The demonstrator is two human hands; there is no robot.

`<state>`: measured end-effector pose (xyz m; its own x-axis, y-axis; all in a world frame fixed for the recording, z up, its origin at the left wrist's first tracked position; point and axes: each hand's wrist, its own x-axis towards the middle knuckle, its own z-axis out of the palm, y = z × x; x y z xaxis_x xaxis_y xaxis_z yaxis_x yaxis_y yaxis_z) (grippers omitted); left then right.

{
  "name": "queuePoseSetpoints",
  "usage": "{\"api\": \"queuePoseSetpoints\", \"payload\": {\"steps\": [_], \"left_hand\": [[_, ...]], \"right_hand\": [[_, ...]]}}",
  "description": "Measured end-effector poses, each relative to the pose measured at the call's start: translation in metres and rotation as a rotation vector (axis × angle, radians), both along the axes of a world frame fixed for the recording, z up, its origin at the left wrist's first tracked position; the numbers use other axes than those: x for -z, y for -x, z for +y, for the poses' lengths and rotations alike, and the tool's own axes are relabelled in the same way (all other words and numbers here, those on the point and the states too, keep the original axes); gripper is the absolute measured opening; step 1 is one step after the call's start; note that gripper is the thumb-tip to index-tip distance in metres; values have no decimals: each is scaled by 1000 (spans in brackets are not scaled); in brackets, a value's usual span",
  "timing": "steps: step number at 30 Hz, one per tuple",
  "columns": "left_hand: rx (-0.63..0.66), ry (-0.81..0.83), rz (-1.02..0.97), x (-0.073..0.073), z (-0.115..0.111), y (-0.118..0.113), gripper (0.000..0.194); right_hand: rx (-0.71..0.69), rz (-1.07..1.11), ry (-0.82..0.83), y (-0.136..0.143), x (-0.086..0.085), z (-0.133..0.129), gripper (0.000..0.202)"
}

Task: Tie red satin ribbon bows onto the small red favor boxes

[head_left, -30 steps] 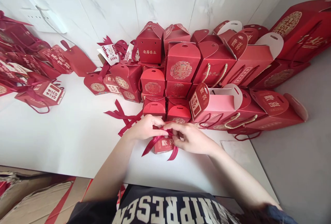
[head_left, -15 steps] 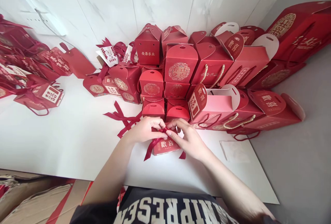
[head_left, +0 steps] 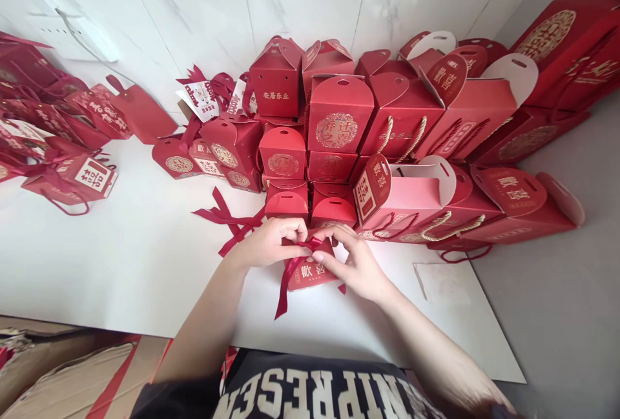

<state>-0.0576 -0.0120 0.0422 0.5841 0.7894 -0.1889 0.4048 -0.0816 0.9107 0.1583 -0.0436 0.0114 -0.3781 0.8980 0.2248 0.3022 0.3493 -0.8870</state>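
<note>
A small red box (head_left: 310, 274) with pale characters on its face stands on the white table under both hands. Dark red ribbon (head_left: 287, 283) sits at the top of the box, and one tail hangs down its left side onto the table. My left hand (head_left: 274, 243) pinches the ribbon from the left, thumb and fingers closed. From the right, my right hand (head_left: 356, 261) holds the ribbon between thumb and forefinger. The fingers hide part of the knot or loop between them.
Stacked red gift boxes (head_left: 341, 115) stand close behind the hands, reaching to the grey wall on the right. Loose ribbon (head_left: 227, 217) lies left of the hands. A tagged red box (head_left: 72, 177) and more boxes are at the far left. Cardboard (head_left: 72, 377) lies below the table edge.
The ribbon between my fingers has shifted, its left tail hanging lower and the right tail showing less. Both hands stay nearly in place. The view has moved slightly.
</note>
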Motion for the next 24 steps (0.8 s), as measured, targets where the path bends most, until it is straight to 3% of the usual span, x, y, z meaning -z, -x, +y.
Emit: {"api": "queuePoseSetpoints", "payload": {"steps": [7, 11, 17, 24], "left_hand": [[45, 33, 39, -1, 2, 3, 24], [77, 37, 22, -3, 4, 5, 24], [58, 11, 20, -4, 4, 3, 23], [23, 26, -58, -1, 0, -2, 26]], "right_hand": [[13, 254, 146, 8, 18, 4, 16], [29, 289, -29, 6, 27, 8, 9], [-169, 136, -296, -4, 22, 18, 10], [-308, -32, -340, -12, 10, 23, 18]]}}
